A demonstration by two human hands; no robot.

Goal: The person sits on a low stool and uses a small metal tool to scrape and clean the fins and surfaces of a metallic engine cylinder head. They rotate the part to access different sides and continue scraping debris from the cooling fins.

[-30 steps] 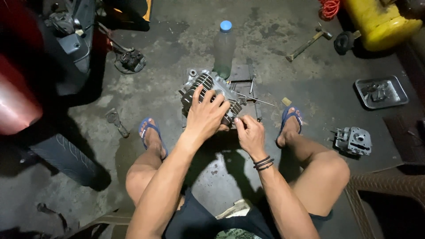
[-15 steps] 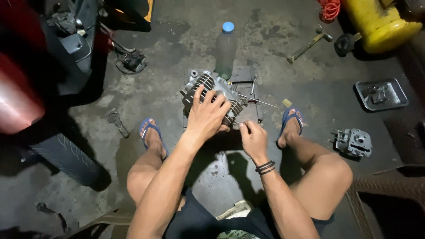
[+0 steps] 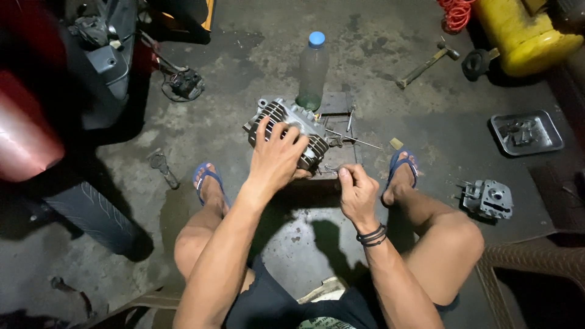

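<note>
A finned grey metal engine cylinder lies on the concrete floor between my feet. My left hand lies spread over its near side, fingers pressing on the fins. My right hand sits just right of the cylinder, fingers pinched on a small metal tool whose tip points toward the cylinder's lower right corner. Thin metal rods lie on a dark flat plate behind the cylinder.
A plastic bottle with a blue cap stands behind the cylinder. A motorcycle fills the left side. A hammer, yellow tank, metal tray and grey engine part lie to the right.
My right hand has shifted slightly down and right along the cylinder's edge. My left hand has stayed on the cylinder.
</note>
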